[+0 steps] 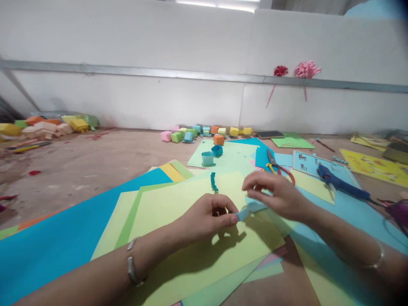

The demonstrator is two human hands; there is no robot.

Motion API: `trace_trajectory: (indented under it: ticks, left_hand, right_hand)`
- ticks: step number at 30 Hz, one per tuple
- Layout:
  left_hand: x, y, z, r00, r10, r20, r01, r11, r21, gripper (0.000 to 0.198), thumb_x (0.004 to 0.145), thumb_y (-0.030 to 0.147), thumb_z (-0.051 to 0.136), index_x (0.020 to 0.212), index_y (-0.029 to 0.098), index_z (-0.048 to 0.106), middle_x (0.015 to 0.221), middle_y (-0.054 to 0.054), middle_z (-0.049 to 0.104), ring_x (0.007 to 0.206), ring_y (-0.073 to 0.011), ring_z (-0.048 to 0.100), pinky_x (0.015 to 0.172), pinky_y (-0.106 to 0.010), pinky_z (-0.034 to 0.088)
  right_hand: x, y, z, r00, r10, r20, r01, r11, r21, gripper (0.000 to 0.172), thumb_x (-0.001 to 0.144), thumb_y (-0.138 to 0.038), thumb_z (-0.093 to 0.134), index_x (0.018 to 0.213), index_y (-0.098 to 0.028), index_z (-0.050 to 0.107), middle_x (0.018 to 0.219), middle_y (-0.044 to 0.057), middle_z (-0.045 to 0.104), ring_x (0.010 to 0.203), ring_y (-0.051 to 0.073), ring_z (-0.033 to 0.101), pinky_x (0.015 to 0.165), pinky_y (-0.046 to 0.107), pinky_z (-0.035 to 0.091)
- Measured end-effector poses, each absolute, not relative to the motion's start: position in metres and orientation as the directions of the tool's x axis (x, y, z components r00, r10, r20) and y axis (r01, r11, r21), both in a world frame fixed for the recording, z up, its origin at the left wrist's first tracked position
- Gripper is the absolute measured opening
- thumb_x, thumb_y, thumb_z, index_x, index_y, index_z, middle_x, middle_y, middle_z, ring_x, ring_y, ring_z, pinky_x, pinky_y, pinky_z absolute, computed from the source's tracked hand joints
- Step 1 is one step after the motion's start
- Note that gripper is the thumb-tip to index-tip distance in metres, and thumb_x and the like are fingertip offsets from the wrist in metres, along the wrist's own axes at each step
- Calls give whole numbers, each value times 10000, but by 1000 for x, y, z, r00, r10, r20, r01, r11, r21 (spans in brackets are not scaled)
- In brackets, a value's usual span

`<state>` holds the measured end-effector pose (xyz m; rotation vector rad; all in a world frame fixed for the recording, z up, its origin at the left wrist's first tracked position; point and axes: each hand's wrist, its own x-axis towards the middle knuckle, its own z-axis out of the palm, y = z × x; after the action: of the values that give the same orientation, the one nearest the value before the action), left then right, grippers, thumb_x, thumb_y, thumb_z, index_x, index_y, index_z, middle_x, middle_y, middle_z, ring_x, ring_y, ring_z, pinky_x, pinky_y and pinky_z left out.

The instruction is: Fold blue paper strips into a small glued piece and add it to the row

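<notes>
**Coloured paper, little boxes and tools across the table**

Overlapping sheets cover the near part of the table [95, 161], a pale green sheet [178, 204] lying over a large blue sheet [63, 238]. A teal zigzag strip [213, 182] lies on the green paper. Beyond it stand two small blue paper boxes [207, 158] and an orange box [218, 139], with a row of folded boxes [204, 131] along the white wall. To the right lie scissors [277, 166] and a blue glue gun [341, 185]. A red paper flower [280, 70] and a pink paper flower [307, 69] hang on the wall rail, and a heap of boxes [47, 124] sits far left
</notes>
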<state>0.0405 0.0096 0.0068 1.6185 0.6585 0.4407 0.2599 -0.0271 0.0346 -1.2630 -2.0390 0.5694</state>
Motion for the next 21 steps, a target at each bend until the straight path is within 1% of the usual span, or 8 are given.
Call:
trace_trajectory:
  ticks: [2, 5, 7, 10, 12, 16, 19, 21]
  left_hand:
    - [42, 9, 5, 701, 706, -98, 160, -23, 987, 289, 729, 427, 715, 742, 142, 663, 644, -6, 580, 564, -104, 490, 524, -219, 367]
    - [43, 11, 3, 584, 803, -120, 135, 49, 990, 273, 721, 412, 724, 764, 148, 664, 587, 23, 538, 533, -87, 459, 497, -202, 325]
    - [43, 12, 3, 523, 840, -143, 117, 95, 989, 271, 721, 411, 726, 778, 152, 670, 546, 38, 509, 512, -84, 450, 479, -199, 316]
    - [43, 13, 2, 486, 860, -154, 82, 130, 988, 270, 730, 408, 725, 779, 148, 675, 530, 34, 521, 500, -85, 458, 472, -201, 339]
    - [43, 13, 2, 480, 864, -153, 60, 142, 988, 254, 739, 389, 723, 772, 142, 671, 544, 22, 557, 505, -84, 477, 488, -204, 374]
    - [45, 13, 1, 467, 872, -146, 43, 142, 989, 203, 758, 331, 708, 778, 135, 662, 553, 13, 596, 493, -77, 506, 511, -202, 420]
    - [47, 12, 0, 466, 876, -120, 44, 113, 993, 184, 766, 309, 695, 789, 130, 659, 548, 8, 612, 458, -77, 512, 488, -205, 427]
    - [48, 10, 1, 468, 877, -108, 46, 99, 994, 187, 773, 308, 683, 821, 129, 657, 554, -4, 635, 436, -81, 513, 468, -210, 430]
  right_hand:
    - [282, -20, 39, -313, 881, 353, 808, 443, -388, 169, 858, -184, 534, 754, -205, 665, 871, 56, 672, 807, 179, 619, 705, 305, 463]
    - [305, -14, 38, -321, 941, 107, 941, 330, -77, 125, 765, -108, 619, 730, -210, 683, 822, 47, 666, 733, 188, 613, 575, 270, 377]
    - [309, -14, 34, -318, 947, -33, 948, 319, 8, 129, 730, -86, 649, 741, -210, 682, 810, 46, 668, 731, 198, 615, 541, 259, 333]
    - [306, -14, 27, -343, 933, -110, 938, 346, 9, 157, 752, -58, 601, 727, -207, 645, 773, 39, 657, 713, 192, 601, 536, 259, 308]
    - [304, -13, 25, -359, 928, -94, 932, 361, 5, 163, 778, -60, 565, 702, -200, 600, 746, 38, 634, 690, 181, 574, 540, 263, 303]
    - [295, -15, 31, -335, 933, 130, 939, 343, -38, 171, 822, -85, 500, 694, -199, 495, 770, 48, 585, 673, 168, 515, 551, 270, 317]
    - [279, -25, 39, -334, 905, 265, 897, 391, -205, 131, 857, -128, 464, 754, -202, 496, 793, 50, 587, 687, 166, 511, 569, 274, 350]
    - [264, -32, 40, -350, 906, 237, 813, 419, -404, 125, 904, -188, 443, 817, -201, 532, 758, 30, 603, 654, 148, 517, 573, 266, 378]
